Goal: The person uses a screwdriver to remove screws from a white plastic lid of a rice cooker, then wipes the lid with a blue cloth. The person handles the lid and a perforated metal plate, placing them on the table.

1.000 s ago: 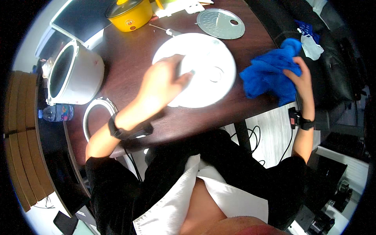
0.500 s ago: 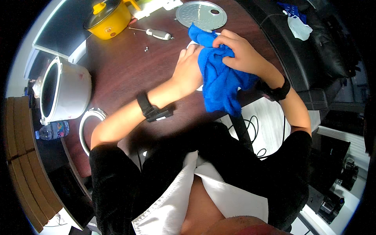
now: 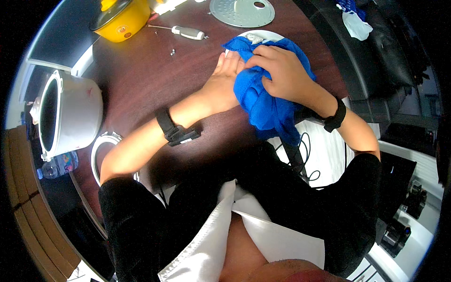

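Note:
A crumpled blue cloth (image 3: 263, 103) lies bunched over a white round piece (image 3: 275, 35), and its lower end hangs past the table edge. Only the far rim of that piece shows, with a small pale fitting beside it; the rest is hidden under the cloth. My right hand (image 3: 286, 75) presses down on the cloth with curled fingers, gripping its folds. Against the left side of the cloth rests my left hand (image 3: 223, 84), fingers stretched out and thumb side partly covered. Both wrists wear black bands.
Beyond my hands lie a perforated metal disc (image 3: 239, 14), a screwdriver (image 3: 188, 33) and small screws (image 3: 173, 52). A yellow pot (image 3: 124, 28) stands far left. Nearer left are a white cooker body (image 3: 84, 110), a pale ring (image 3: 96, 155) and a plastic bottle (image 3: 58, 165).
The blue cloth has been gathered and shifted, uncovering the white piece's far rim. My right hand has moved slightly nearer and right. My left hand's fingers have straightened.

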`<state>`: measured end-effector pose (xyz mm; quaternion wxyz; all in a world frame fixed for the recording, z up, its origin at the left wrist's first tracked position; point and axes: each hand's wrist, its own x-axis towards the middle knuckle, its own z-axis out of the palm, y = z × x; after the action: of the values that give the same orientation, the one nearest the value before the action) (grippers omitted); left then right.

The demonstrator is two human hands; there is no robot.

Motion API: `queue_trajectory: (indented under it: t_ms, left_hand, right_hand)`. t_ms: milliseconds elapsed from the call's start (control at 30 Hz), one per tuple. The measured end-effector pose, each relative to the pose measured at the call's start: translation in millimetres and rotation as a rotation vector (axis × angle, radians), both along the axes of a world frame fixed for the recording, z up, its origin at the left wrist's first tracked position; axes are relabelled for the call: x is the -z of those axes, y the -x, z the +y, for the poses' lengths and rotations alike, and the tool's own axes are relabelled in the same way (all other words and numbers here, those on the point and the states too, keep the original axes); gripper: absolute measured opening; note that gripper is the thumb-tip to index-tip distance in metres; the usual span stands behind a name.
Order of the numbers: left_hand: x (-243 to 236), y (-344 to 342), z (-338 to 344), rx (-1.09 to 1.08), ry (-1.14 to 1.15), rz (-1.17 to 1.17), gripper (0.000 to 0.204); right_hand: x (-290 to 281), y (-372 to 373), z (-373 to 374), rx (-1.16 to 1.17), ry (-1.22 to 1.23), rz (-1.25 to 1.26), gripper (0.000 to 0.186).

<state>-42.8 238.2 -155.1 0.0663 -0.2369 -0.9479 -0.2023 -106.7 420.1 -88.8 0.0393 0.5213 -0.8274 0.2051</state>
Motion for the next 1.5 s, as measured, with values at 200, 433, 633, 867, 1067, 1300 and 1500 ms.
queue_trajectory:
  t_ms: [200,433,633,867,1067,1300,1500]
  left_hand:
    - [-10,0,1,0.006,0.060,0.035,0.079]
    - [-13,6,0,0.051,0.119,-0.183,0.089]
    - [-10,-2,-4,0.014,0.127,-0.041,0.088]
    - [-8,-1,3,-0.034,-0.054,0.097,0.094]
    - [-25,6,-2,0.091,0.275,-0.485,0.081]
    - [-5,-5,4,-0.106,-0.025,0.147,0.094]
    - [-18,-4,1,-0.080,0.158,-0.124,0.068]
  right_hand:
    - [0,33,25,0.009,0.110,0.144,0.027]
    - [5,18,18,-0.034,0.071,0.204,0.028]
    - [0,11,8,-0.138,0.040,0.167,0.025]
    - [7,53,40,-0.005,0.069,0.057,0.037]
    - [2,-11,-4,-0.120,-0.056,0.121,0.028]
    - [3,53,35,-0.077,0.060,-0.013,0.031]
    - [0,21,13,-0.132,0.038,0.121,0.029]
